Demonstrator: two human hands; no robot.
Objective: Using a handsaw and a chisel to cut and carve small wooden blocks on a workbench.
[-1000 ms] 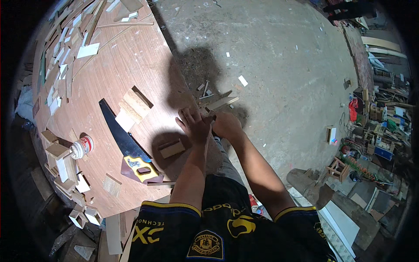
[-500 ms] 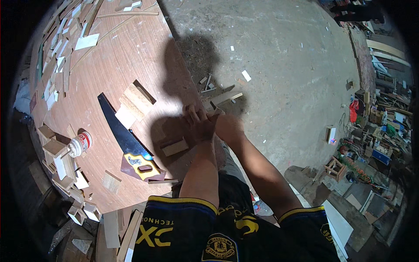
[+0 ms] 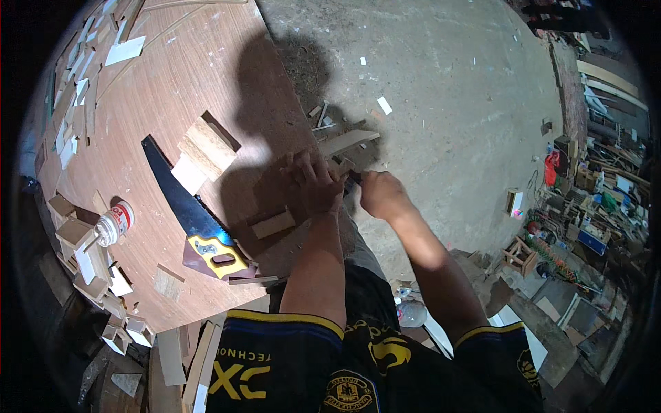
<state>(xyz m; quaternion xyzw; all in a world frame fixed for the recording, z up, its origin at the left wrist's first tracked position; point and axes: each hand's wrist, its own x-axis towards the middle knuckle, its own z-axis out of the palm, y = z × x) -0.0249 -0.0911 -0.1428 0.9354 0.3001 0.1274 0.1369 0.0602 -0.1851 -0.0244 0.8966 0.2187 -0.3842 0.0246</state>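
At the table's right edge, my left hand (image 3: 318,184) bends its fingers over a small piece of wood (image 3: 337,166), most of which it hides. My right hand (image 3: 384,195) is a closed fist just beyond the edge. From it a short dark object (image 3: 354,177) points toward my left hand; its kind cannot be made out. A small wooden block (image 3: 273,224) lies in shadow left of my left forearm. Farther left is a handsaw (image 3: 189,196) with a yellow and black handle, its blade beside a light wood block (image 3: 208,147).
The wooden table (image 3: 179,76) carries scrap strips at the far left. A white jar (image 3: 114,224) with a red label stands by several small wooden boxes (image 3: 77,233) along its left edge. Offcuts (image 3: 348,141) lie on the concrete floor (image 3: 441,124); clutter (image 3: 606,206) lines the right.
My right hand has drawn away from my left hand, to the right, uncovering the dark object between them. My left hand stays at the table edge. The whole view has shifted slightly.
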